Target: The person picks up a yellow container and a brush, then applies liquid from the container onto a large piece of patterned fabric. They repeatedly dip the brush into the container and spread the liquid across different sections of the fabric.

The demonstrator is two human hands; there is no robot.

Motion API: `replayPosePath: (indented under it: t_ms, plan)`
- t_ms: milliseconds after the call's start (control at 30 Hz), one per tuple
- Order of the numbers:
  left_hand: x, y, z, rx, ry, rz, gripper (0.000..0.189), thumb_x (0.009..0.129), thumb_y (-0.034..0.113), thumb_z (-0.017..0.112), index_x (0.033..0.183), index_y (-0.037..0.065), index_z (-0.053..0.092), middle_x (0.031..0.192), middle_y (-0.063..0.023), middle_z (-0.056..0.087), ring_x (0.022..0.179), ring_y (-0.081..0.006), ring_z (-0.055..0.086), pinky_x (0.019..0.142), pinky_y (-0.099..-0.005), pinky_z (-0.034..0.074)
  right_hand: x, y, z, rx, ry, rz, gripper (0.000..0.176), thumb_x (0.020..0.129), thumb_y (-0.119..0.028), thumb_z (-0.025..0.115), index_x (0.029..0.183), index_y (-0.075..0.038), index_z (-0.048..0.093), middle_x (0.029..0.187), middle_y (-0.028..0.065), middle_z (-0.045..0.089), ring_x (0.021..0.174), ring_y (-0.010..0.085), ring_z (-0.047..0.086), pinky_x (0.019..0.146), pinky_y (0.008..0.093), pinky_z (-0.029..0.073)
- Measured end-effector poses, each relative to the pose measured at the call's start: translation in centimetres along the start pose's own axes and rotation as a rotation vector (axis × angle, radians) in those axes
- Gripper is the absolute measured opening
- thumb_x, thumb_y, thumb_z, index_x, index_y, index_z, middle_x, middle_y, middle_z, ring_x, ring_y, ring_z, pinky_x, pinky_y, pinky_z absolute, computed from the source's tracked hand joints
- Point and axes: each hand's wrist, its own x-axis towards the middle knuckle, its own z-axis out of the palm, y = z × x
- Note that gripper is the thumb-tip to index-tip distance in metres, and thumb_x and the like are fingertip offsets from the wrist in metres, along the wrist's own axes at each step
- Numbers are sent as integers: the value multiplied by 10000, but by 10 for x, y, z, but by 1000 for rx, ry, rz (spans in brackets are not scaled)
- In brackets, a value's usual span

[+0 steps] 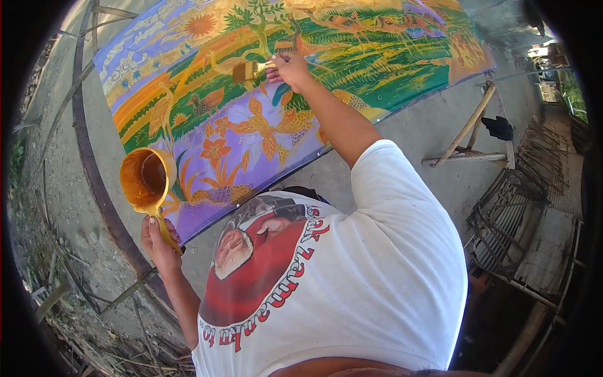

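Note:
My left hand (162, 244) is wrapped round the handle of a yellow-orange plastic dipper (130, 174) with brownish liquid inside. The dipper is held over the lower left border of a large painted cloth (377, 88). Between the closed fingers of my right hand (289, 71) is a wide flat brush (245, 71), its brown bristles pointing left. The brush overlaps the middle of the cloth, close to a painted bird and the orange flowers. A sun, a tree, several birds and purple, green and orange areas cover the cloth.
Dark bamboo or wooden poles (85, 135) run along the left. A wooden trestle (468, 135) with a black cloth (498, 128) on it stands at the right. Farther right lie piled sticks and a metal rack (505, 207). The ground (402, 151) is grey, with loose sticks at lower left.

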Motion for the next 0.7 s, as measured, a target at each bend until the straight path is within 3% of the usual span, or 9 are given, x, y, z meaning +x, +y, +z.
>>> replayPosePath:
  t_ms: [167, 233, 367, 433, 500, 600, 700]
  plan:
    - [-3, -1, -3, 9, -8, 7, 292, 1047, 344, 483, 998, 68, 566, 668, 0, 532, 500, -56, 465, 450, -209, 378, 23, -43, -122, -210, 379, -184, 354, 1018, -171, 556, 1209, 127, 563, 888, 206, 700, 678, 229, 697, 558, 334, 607]
    - [-5, -2, -4, 10, -10, 5, 295, 1049, 346, 481, 1004, 69, 569, 665, 2, 531, 499, -56, 466, 448, -208, 375, 19, -55, -163, -258, 458, -148, 358, 1023, -213, 568, 1194, 101, 577, 898, 203, 700, 703, 232, 701, 584, 341, 612]
    - [-2, 0, -1, 24, -7, 0, 300, 1049, 345, 481, 1039, 64, 583, 666, 5, 533, 498, -54, 466, 447, -204, 376, -5, -58, -186, -225, 414, -84, 359, 1024, -230, 569, 1182, 92, 590, 903, 197, 700, 716, 234, 704, 594, 342, 617]
    - [-1, 1, -1, 27, -7, -3, 302, 1048, 345, 484, 1054, 62, 589, 668, 5, 534, 498, -53, 467, 448, -202, 377, -24, -62, -181, -254, 183, 74, 362, 1032, -250, 553, 1165, 82, 607, 933, 194, 698, 733, 233, 707, 612, 345, 624]
    - [2, 0, -1, 30, -24, 5, 307, 1046, 346, 489, 1069, 59, 595, 673, 2, 536, 499, -54, 470, 447, -200, 379, -25, -59, -191, -260, 174, 93, 358, 1040, -263, 535, 1153, 66, 620, 948, 193, 698, 729, 231, 705, 629, 354, 630]
    - [4, 6, 6, 15, -45, 18, 311, 1045, 348, 491, 1068, 56, 595, 678, -1, 540, 494, -55, 469, 443, -200, 380, -23, -47, -203, -135, 394, -43, 344, 1038, -253, 535, 1155, 58, 622, 926, 188, 693, 721, 231, 699, 644, 357, 633]
    - [7, 5, 6, 49, -76, 35, 311, 1043, 343, 490, 1069, 50, 594, 682, -3, 544, 489, -56, 470, 438, -201, 379, -40, -44, -179, -96, 259, 13, 343, 1040, -242, 527, 1145, 71, 618, 927, 191, 691, 732, 232, 700, 647, 355, 634]
